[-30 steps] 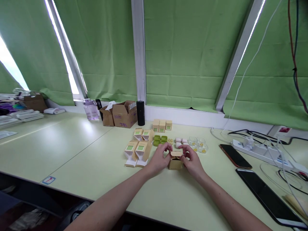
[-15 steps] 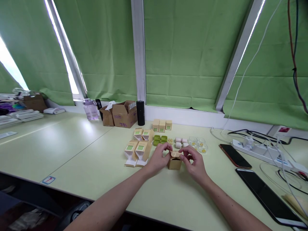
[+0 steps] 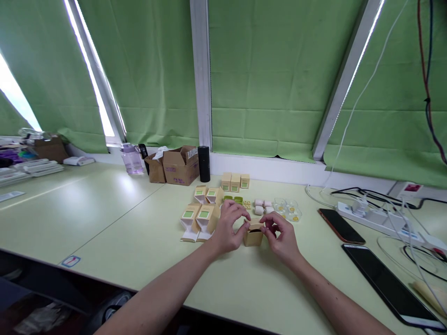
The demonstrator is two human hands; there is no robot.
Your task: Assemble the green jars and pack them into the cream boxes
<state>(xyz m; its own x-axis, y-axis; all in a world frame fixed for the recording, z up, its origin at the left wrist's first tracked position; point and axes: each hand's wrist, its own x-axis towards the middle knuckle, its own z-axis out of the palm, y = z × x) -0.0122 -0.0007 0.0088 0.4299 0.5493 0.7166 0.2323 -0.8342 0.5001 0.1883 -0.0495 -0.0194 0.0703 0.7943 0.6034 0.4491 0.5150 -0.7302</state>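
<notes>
Near the middle of the pale green table, both hands met around 1 small tan carton. The left hand curled against its left side, and the right hand pinched its top flap, fingers partly closed. Steadying the carton's base while pressing the flap flat would probably serve best. Behind sat 4 open cartons, clear cups and white pieces, close enough to be knocked. 2 phones lay towards the right edge.

An office-like workroom: long desk, green blinds, power strip, phones.
</notes>
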